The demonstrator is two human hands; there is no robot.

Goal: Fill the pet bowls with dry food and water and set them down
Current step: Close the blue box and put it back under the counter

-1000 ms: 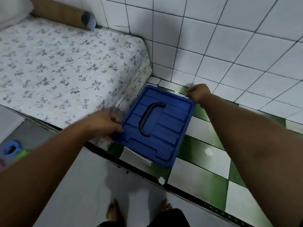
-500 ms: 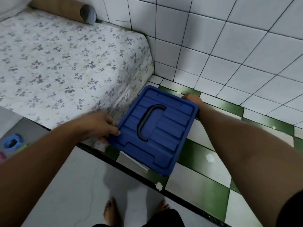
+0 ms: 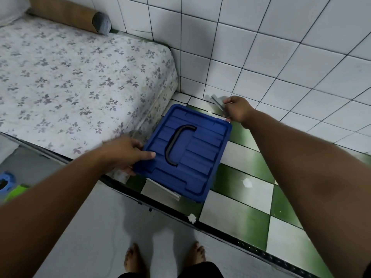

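Observation:
A storage box with a blue lid (image 3: 200, 149) and a black handle (image 3: 176, 143) sits on the green and white floor beside the mattress. My left hand (image 3: 128, 155) grips the lid's left edge, thumb on top and fingers under the rim. At the box's far right corner, my right hand (image 3: 237, 111) has its fingers curled at a blurred grey latch (image 3: 217, 102) that sticks up toward the wall. A pale latch strip (image 3: 162, 189) shows at the near edge. No bowl, food or water is in view.
A floral-sheeted mattress (image 3: 70, 77) fills the left, with a cardboard tube (image 3: 76, 15) at the wall. White wall tiles (image 3: 281, 57) close the back. A black threshold (image 3: 230, 235) crosses the floor. Blue and green objects (image 3: 8, 187) lie far left. My bare feet (image 3: 164, 259) stand below.
My right hand has left the lid's far right corner and moved up toward the wall, with the grey latch now raised at its fingers. My left hand keeps its grip on the lid.

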